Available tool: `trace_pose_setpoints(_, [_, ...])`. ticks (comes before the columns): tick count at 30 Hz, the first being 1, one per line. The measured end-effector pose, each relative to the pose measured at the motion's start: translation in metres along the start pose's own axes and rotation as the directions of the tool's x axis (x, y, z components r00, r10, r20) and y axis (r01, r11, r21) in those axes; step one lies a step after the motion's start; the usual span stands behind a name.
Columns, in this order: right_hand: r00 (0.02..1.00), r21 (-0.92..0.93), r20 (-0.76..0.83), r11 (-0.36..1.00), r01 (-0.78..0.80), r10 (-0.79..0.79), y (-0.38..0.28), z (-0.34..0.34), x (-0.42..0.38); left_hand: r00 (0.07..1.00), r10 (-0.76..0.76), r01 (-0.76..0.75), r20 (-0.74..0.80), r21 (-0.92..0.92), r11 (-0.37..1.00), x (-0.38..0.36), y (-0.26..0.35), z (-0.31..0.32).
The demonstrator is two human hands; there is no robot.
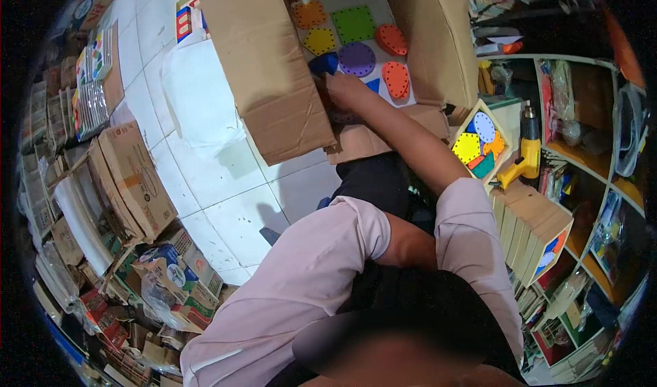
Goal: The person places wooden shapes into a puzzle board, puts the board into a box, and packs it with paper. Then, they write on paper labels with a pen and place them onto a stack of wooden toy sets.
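Observation:
My right hand (339, 91) reaches into an open cardboard box (270, 79). Its fingers, partly in shadow, close on a dark blue piece (324, 63) near the box's left wall. Around it lie flat shapes dotted with holes along their edges: a purple circle (357, 59), a green square (354, 23), a yellow pentagon (319, 41), an orange flower-like shape (309, 14) and red-orange pieces (395, 80). Part of a blue triangle (373, 85) shows beside my wrist. My left forearm (408, 242) crosses in front of my body, and the left hand is hidden.
White bags (202, 93) lie on the tiled floor (226, 212) left of the box. To the right are a wooden tray of shapes (472, 164), a yellow heat gun (525, 154) and stacked wooden trays (530, 223) before shelves. Cartons (137, 182) crowd the left side.

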State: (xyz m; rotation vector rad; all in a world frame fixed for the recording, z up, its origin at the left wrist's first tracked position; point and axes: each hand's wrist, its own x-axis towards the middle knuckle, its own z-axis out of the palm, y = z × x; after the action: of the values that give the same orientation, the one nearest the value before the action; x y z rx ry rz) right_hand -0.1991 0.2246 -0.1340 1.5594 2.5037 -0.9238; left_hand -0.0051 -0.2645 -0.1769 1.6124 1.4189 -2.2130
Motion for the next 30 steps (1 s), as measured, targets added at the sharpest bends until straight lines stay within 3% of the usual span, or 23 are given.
trace_pose_setpoints(1, [1.000, -0.006, -0.004, 1.000, 0.006, -0.006, 0.005, -0.005, 0.001, 1.000, -0.012, 0.012, 0.001, -0.007, 1.000, 0.005, -0.002, -0.005])
trace_pose_setpoints(3, [0.953, -0.042, -0.080, 0.956, 0.290, -0.293, 0.020, -0.025, 0.003, 0.999, -0.035, 0.035, -0.007, -0.017, 0.999, 0.016, -0.012, -0.016])
trace_pose_setpoints(5, [0.989, 0.202, -0.139, 0.976, 0.075, -0.048, 0.030, -0.069, 0.013, 0.999, -0.053, 0.053, -0.010, -0.021, 0.998, 0.022, -0.022, -0.023])
trace_pose_setpoints(6, [0.990, 0.093, 0.096, 0.990, -0.109, 0.100, 0.049, -0.085, 0.037, 0.998, -0.063, 0.063, -0.010, -0.022, 0.998, 0.024, -0.026, -0.025])
trace_pose_setpoints(7, [0.915, -0.055, 0.303, 0.964, -0.262, 0.266, 0.071, -0.099, 0.064, 0.997, -0.075, 0.075, -0.013, -0.023, 0.997, 0.028, -0.029, -0.028])
trace_pose_setpoints(8, [0.918, -0.056, 0.294, 0.964, -0.262, 0.266, 0.093, -0.087, 0.078, 0.996, -0.089, 0.088, -0.016, -0.026, 0.996, 0.032, -0.033, -0.031])
trace_pose_setpoints(10, [0.971, -0.386, -0.161, 0.894, -0.226, 0.177, 0.137, -0.045, 0.097, 0.992, -0.121, 0.120, -0.031, -0.031, 0.992, 0.044, -0.041, -0.038])
trace_pose_setpoints(17, [0.975, -0.426, 0.050, 0.888, -0.176, 0.217, 0.112, -0.076, 0.107, 0.984, -0.179, 0.178, -0.026, -0.021, 0.984, 0.057, -0.032, -0.040])
trace_pose_setpoints(19, [0.976, -0.328, -0.138, 0.922, -0.206, 0.169, 0.120, -0.078, 0.111, 0.980, -0.197, 0.197, -0.018, -0.022, 0.980, 0.061, -0.029, -0.041])
trace_pose_setpoints(23, [0.984, -0.323, -0.126, 0.933, -0.160, 0.125, 0.125, -0.076, 0.125, 0.974, -0.228, 0.227, -0.008, -0.019, 0.974, 0.063, -0.026, -0.040])
trace_pose_setpoints(25, [0.986, -0.235, -0.084, 0.959, -0.162, 0.146, 0.120, -0.075, 0.121, 0.971, -0.237, 0.237, -0.002, -0.019, 0.971, 0.061, -0.024, -0.039])
trace_pose_setpoints(29, [0.982, -0.287, -0.069, 0.939, -0.186, 0.174, 0.138, -0.061, 0.127, 0.968, -0.250, 0.251, 0.016, -0.018, 0.968, 0.052, -0.029, -0.039])
trace_pose_setpoints(30, [0.957, -0.165, -0.206, 0.957, -0.240, 0.204, 0.162, -0.049, 0.131, 0.968, -0.249, 0.250, 0.021, -0.015, 0.968, 0.047, -0.031, -0.038])
